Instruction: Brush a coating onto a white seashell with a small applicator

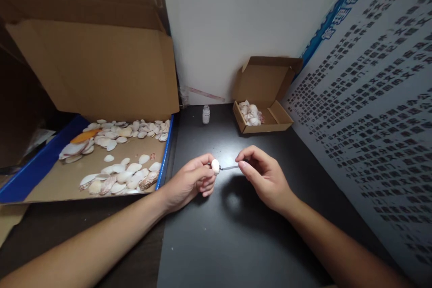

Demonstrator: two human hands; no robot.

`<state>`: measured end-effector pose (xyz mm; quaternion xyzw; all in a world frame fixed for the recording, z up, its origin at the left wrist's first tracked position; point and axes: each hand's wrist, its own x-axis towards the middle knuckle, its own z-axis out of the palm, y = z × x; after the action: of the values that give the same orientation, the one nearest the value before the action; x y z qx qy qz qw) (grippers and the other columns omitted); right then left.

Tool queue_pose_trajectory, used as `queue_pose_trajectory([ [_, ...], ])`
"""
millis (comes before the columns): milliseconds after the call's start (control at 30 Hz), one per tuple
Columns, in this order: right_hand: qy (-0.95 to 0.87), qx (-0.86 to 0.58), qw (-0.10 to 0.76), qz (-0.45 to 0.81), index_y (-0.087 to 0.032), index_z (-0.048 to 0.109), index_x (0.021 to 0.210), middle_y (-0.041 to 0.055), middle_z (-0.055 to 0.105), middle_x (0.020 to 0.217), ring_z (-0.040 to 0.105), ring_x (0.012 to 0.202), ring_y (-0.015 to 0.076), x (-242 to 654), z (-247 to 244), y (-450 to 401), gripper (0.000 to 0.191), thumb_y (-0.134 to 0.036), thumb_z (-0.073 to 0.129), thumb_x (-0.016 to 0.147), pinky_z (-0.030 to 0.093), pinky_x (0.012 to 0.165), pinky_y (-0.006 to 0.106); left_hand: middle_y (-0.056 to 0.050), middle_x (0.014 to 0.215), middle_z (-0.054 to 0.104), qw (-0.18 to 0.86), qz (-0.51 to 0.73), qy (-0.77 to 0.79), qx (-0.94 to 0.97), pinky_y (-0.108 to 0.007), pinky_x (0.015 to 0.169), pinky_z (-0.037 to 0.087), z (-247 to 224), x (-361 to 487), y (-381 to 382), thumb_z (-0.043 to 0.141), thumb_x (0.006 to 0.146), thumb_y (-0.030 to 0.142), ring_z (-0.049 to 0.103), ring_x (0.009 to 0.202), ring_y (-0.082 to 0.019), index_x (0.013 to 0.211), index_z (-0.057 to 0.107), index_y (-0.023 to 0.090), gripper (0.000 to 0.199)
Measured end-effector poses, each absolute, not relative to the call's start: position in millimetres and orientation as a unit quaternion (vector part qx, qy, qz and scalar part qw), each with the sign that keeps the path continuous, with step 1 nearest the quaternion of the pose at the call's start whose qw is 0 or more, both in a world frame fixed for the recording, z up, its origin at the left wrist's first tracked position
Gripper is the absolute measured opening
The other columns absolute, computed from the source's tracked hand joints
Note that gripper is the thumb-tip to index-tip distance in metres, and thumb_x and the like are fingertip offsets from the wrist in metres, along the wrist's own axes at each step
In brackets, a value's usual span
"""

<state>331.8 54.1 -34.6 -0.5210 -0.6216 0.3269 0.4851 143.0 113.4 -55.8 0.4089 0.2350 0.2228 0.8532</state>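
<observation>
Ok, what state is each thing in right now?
Left hand: grip closed on white shell
Right hand: grip closed on thin tool
Thin tool: tip at the white shell
Small box: open, shells inside
Blue-sided box: open, shells inside
Bottle: upright, cap unclear

Black tabletop (209, 238) beneath bottle (206, 115), small carton (268, 128)

A large open cardboard box (77, 162) with blue sides holds two groups of loose seashells (134, 168). Toward the back of the dark table (199, 256), a small glass bottle (205, 115) stands near a smaller open carton (268, 128), beside a slanting panel (364, 112) of printed characters.
</observation>
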Motion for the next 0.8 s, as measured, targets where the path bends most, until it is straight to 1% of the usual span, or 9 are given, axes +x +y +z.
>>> queue_pose_trajectory([
  [300, -0.632, -0.521, 0.477, 0.319, -0.018, 0.057, 0.085, -0.0035, 0.047, 0.065, 0.041, 0.056, 0.0104, 332.8, -38.0, 53.7, 0.009, -0.024, 0.054, 0.09, 0.033, 0.053, 0.024, 0.007, 0.054, 0.035, 0.853, 0.219, 0.233, 0.412, -0.02, 0.048, 0.031, -56.5, 142.5, 114.2, 0.052, 0.083, 0.016, 0.03, 0.048, -0.006, 0.081, 0.045, 0.018, 0.007],
  [500, -0.618, -0.498, 0.504, 0.34, -0.019, 0.056, 0.086, -0.0045, 0.046, 0.064, 0.041, 0.054, 0.0096, 333.7, -37.4, 56.0, 0.008, -0.024, 0.052, 0.091, 0.033, 0.051, 0.023, 0.007, 0.053, 0.035, 0.856, 0.219, 0.232, 0.406, -0.019, 0.048, 0.03, -55.5, 142.9, 114.2, 0.053, 0.082, 0.018, 0.028, 0.048, -0.006, 0.081, 0.044, 0.018, 0.008],
  [667, -0.623, -0.549, 0.478, 0.286, -0.018, 0.056, 0.081, -0.0021, 0.05, 0.068, 0.044, 0.058, 0.0111, 332.6, -36.5, 57.0, 0.006, -0.021, 0.057, 0.086, 0.037, 0.055, 0.024, 0.007, 0.053, 0.035, 0.855, 0.224, 0.236, 0.405, -0.019, 0.048, 0.03, -55.0, 143.4, 113.5, 0.052, 0.083, 0.018, 0.027, 0.047, -0.006, 0.081, 0.045, 0.018, 0.007],
  [800, -0.621, -0.553, 0.483, 0.275, -0.018, 0.056, 0.081, -0.0032, 0.047, 0.065, 0.042, 0.057, 0.0107, 333.3, -36.4, 55.8, 0.008, -0.022, 0.054, 0.088, 0.034, 0.054, 0.024, 0.007, 0.053, 0.035, 0.853, 0.224, 0.239, 0.406, -0.019, 0.048, 0.03, -53.1, 143.5, 112.9, 0.051, 0.083, 0.018, 0.028, 0.047, -0.006, 0.081, 0.047, 0.017, 0.005],
])
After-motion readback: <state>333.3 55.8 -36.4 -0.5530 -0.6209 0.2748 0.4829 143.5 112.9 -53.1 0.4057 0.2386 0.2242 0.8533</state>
